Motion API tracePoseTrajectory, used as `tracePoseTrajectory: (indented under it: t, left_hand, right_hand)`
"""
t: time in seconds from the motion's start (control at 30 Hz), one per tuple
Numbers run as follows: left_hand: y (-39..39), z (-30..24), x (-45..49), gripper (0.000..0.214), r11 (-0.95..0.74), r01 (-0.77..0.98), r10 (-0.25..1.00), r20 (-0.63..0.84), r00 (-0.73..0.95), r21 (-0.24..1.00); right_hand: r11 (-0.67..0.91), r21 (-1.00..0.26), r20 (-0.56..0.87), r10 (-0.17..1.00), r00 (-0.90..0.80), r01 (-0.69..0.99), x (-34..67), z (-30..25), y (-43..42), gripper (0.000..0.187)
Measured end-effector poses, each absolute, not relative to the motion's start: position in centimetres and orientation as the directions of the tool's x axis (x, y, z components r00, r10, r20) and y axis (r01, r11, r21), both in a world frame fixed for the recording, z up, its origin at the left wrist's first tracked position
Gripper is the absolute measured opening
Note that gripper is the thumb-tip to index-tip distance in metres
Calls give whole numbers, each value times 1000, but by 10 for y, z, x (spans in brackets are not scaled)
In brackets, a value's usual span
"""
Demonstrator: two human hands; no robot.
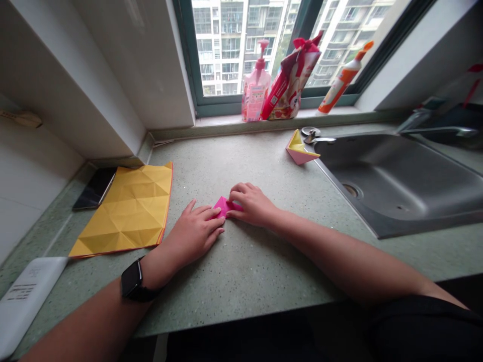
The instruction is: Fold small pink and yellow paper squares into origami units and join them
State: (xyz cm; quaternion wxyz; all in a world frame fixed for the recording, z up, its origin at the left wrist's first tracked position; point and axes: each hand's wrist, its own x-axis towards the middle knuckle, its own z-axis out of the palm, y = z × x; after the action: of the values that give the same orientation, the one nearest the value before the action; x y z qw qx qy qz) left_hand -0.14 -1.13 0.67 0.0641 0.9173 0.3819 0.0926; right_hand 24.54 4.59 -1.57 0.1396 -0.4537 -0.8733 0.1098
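The folded pink paper (223,206) lies on the speckled tabletop (241,271) between the hands: the left hand (192,235) presses it with flattened fingers, the right hand (251,205) curls over it from the other side, gripping it. Off to the left lies a creased yellow sheet (124,211); a pink-and-yellow paper fold (300,151) sits by the sink (396,176).

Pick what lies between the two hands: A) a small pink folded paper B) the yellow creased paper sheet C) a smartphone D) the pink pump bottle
A: the small pink folded paper sits between the left hand and the right hand, under their fingertips.
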Motion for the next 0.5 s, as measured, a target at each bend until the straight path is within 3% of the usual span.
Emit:
tracePoseTrajectory:
  t: [0.2,0.5]
  left_hand:
    - [-13,13,-5,27,-658,738,752,99,651,148]
    - [-7,17,-29,34,-600,779,799,87,595,182]
  right_hand:
    - [581,-279,107,810,-577,764,246,-13,47,28]
    - [691,-359,133,704,-698,628,268,-14,61,24]
